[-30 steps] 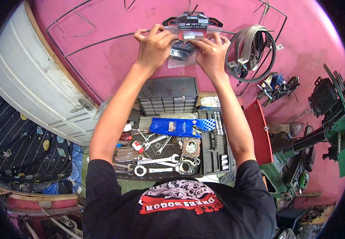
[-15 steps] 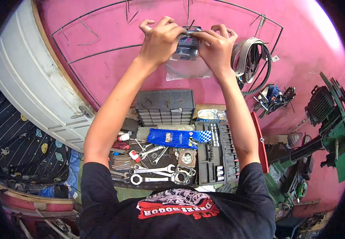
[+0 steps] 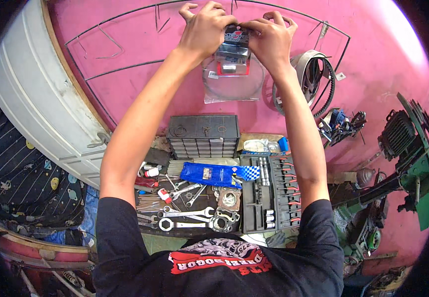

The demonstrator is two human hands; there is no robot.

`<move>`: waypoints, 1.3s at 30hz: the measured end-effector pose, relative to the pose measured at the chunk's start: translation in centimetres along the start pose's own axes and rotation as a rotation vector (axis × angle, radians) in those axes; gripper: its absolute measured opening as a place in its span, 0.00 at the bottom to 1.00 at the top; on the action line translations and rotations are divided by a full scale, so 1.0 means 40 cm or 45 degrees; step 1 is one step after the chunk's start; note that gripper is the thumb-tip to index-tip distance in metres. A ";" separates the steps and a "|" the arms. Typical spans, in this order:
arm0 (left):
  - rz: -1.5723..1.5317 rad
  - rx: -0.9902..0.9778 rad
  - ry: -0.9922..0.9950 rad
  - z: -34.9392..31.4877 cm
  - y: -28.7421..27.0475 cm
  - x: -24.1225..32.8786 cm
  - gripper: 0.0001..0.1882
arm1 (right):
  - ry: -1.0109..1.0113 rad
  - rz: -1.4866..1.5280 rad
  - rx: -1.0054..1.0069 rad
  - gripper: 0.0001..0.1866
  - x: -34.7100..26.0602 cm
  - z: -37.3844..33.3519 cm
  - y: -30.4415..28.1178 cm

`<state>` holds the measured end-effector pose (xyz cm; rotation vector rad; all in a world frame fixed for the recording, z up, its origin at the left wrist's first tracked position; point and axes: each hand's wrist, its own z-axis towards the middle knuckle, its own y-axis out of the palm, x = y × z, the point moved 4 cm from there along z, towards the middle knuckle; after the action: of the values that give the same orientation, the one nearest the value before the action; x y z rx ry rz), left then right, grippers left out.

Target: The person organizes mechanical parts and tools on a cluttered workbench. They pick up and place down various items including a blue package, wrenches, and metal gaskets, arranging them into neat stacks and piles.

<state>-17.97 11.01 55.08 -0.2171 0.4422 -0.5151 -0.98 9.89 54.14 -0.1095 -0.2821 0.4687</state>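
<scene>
Both my arms reach up to the pink wall, and my fingers pinch the top of a clear plastic package (image 3: 236, 49) with a dark header card. My left hand (image 3: 203, 32) grips its upper left corner, with some fingers curled away from it. At the upper right corner, my right hand (image 3: 273, 40) pinches the card between thumb and fingers. A red and silvery part shows low in the package. Behind and below it hangs a clear bag (image 3: 219, 91) holding what looks like a coiled thin cable. My fingertips partly hide the package's top edge.
A bent wire rack (image 3: 125, 69) runs along the wall, with belts (image 3: 313, 81) hanging at the right. Below stand a small drawer cabinet (image 3: 203, 123), a blue packet (image 3: 209, 173), several wrenches (image 3: 187, 224) and a socket tray (image 3: 254, 218). Green machinery (image 3: 422, 183) stands at the right.
Both hands have risen a little with the package. More of its front and its red lower part now shows, and it hangs straighter. The view has shifted slightly.
</scene>
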 end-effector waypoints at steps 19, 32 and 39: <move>-0.108 -0.117 -0.142 0.003 0.046 -0.021 0.10 | 0.130 0.026 -0.159 0.13 0.026 -0.001 0.062; -0.070 -0.290 -0.213 -0.044 0.125 -0.040 0.09 | 0.092 -0.080 -0.283 0.13 0.033 -0.060 0.122; -0.056 -0.263 -0.212 -0.057 0.163 -0.037 0.12 | 0.078 -0.084 -0.326 0.17 0.042 -0.096 0.157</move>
<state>-17.40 17.10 51.56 -0.4659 0.3281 -0.4896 -1.14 16.06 49.84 -0.3626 -0.2840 0.3612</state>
